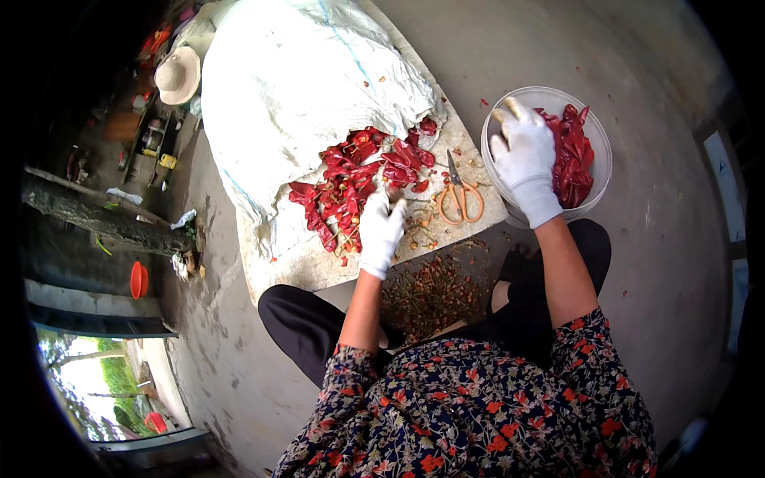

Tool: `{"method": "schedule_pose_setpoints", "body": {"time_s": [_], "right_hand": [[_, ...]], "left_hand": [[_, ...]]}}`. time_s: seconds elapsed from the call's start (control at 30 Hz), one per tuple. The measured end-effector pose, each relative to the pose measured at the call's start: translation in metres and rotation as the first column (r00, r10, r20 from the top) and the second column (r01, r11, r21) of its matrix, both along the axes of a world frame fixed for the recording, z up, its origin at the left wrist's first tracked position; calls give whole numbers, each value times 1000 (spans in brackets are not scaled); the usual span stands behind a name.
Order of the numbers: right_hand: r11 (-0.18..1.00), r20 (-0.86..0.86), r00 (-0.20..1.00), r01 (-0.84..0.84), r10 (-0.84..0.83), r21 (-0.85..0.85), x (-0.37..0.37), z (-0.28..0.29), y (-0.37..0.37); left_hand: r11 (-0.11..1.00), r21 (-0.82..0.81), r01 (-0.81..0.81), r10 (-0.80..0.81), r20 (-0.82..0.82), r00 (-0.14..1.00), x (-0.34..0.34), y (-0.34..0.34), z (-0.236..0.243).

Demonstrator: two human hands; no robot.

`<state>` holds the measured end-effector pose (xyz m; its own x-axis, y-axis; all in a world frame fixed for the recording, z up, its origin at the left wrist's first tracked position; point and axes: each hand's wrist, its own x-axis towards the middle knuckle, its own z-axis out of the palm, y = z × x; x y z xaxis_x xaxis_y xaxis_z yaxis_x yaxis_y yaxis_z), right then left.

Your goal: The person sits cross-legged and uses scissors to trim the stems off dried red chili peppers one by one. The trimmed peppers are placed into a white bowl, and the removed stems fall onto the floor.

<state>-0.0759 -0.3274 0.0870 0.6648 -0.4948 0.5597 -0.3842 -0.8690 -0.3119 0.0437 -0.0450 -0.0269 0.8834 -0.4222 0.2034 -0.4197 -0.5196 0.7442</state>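
Dried red chili peppers (pixel 344 185) lie heaped on a pale board (pixel 303 267), at the mouth of a big white woven sack (pixel 295 88). My left hand (pixel 381 233), in a white glove, rests at the near edge of this heap. Its fingertips curl in among the chilies, and what they pinch is hidden. To the right, my gloved right hand (pixel 527 155) is over the left side of a clear plastic bucket (pixel 607 163) with its fingers apart, and no pepper shows in it. More red chilies (pixel 575 155) fill the bucket beside that hand. Orange-handled scissors (pixel 460 199) lie on the board between my hands.
Cut stems and scraps (pixel 434 295) cover the floor between my legs. Farther left are a straw hat (pixel 178 76), a log (pixel 96 215), a red basin (pixel 139 280) and assorted clutter. Concrete floor (pixel 661 263) extends to the right of the bucket.
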Motion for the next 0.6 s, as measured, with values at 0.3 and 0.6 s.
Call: {"method": "schedule_pose_setpoints", "body": {"time_s": [0.3, 0.6], "right_hand": [[911, 4, 938, -337, 346, 236, 22, -22, 35], [725, -70, 822, -454, 565, 518, 33, -52, 74]], "left_hand": [[858, 502, -108, -78, 336, 939, 66, -52, 17], [947, -239, -216, 194, -110, 975, 21, 9, 21]]}}
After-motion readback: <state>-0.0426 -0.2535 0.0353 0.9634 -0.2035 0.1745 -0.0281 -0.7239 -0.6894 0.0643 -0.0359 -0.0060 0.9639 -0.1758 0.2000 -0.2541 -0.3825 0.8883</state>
